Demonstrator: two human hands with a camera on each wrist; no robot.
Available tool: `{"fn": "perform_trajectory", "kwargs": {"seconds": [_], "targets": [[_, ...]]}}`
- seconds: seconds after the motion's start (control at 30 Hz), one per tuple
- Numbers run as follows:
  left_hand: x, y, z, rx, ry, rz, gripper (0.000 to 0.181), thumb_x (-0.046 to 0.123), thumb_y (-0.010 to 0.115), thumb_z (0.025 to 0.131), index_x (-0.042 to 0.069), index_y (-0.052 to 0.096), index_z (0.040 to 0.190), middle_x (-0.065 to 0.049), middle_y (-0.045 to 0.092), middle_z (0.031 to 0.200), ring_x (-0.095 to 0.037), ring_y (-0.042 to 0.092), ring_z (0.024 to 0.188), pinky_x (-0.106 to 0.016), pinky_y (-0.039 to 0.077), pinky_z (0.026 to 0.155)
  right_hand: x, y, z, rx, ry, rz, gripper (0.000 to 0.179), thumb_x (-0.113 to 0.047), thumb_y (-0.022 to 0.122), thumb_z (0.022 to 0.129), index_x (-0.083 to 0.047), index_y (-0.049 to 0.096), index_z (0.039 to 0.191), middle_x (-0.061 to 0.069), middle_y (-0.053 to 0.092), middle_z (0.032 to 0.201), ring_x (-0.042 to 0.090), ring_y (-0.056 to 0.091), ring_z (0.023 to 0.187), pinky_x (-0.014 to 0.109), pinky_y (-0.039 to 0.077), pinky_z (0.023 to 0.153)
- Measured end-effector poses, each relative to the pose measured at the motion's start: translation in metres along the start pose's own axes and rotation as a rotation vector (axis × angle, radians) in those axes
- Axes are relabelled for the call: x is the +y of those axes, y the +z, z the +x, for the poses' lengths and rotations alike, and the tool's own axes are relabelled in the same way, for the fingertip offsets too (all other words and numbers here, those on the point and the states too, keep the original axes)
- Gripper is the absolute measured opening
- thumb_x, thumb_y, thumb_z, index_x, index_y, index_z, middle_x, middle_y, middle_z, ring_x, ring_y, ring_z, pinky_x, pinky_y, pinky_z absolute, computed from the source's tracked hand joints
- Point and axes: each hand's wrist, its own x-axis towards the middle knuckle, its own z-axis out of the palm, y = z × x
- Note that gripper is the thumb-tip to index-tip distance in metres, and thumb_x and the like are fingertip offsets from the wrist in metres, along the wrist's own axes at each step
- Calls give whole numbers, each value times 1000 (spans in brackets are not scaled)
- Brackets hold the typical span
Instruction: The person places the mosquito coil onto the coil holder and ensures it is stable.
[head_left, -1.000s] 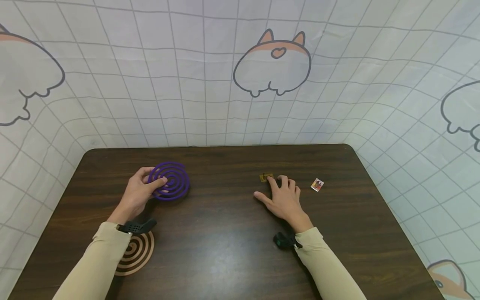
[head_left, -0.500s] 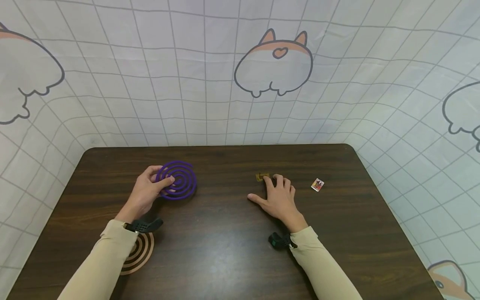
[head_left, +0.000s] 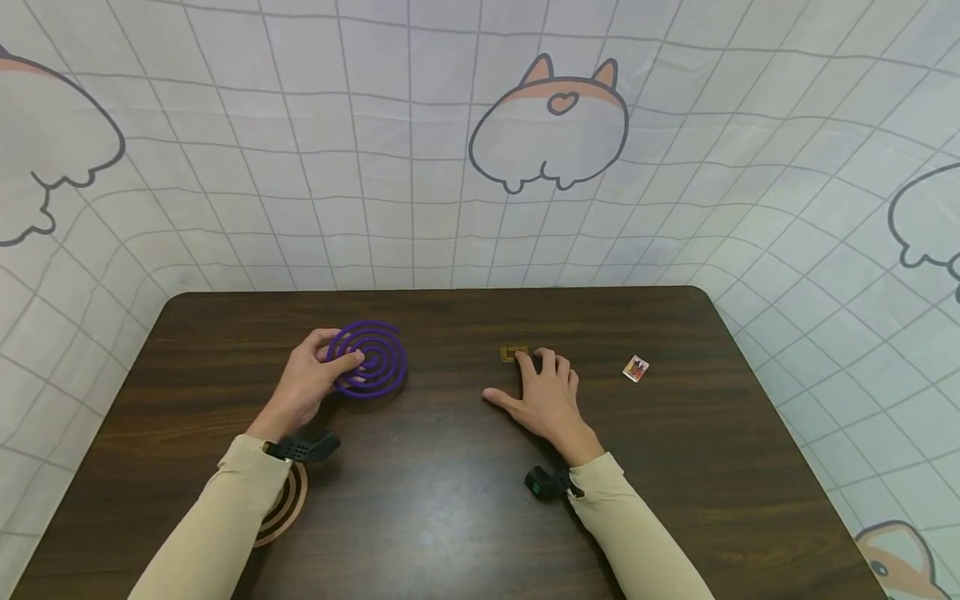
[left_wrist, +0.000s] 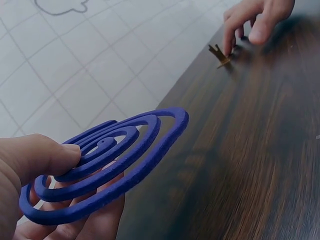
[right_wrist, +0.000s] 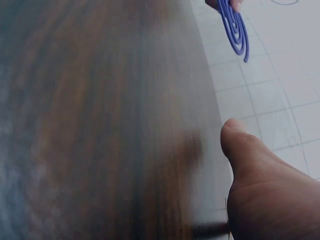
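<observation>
My left hand (head_left: 303, 385) pinches a purple mosquito coil (head_left: 395, 367) at its left side, thumb on top and fingers underneath. In the left wrist view the coil (left_wrist: 150, 159) is held tilted above the table. Toward the back right, my right hand (head_left: 546, 402) is spread low over the table, its index fingertip at a small gold metal coil stand (head_left: 510, 353). Upright prongs show on the stand (left_wrist: 218, 53) in the left wrist view. My left forearm partly covers a tan mosquito coil (head_left: 294, 510) lying on the table.
A small printed card or sticker (head_left: 636, 368) lies right of my right hand. The dark wooden table (head_left: 435, 475) ends at the back against a white grid-patterned cloth (head_left: 315, 192), which also rises on both sides.
My left hand has carried the purple coil to the right. My right hand has shifted left, the gold stand sliding left with its fingertip. More of the tan coil is now covered.
</observation>
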Motion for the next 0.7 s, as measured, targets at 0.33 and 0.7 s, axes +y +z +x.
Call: {"fn": "perform_trajectory", "kwargs": {"seconds": [0.33,0.7], "targets": [[-3,21,10,-38,-14,-126,59,14,72,98,2,37,145,6,71,101,-8,76,76,-25,64,77,-2,1,0,9,3,23,91,-79,58,88,-20,43,156,19,32,159,46,31,143,66,28,116],[-7,37,16,-73,-41,-195,59,11,70,99,2,35,146,5,72,97,-9,76,74,-25,64,76,0,3,2,14,2,18,90,-80,59,88,-22,44,155,18,32,159,46,30,143,66,28,115]]}}
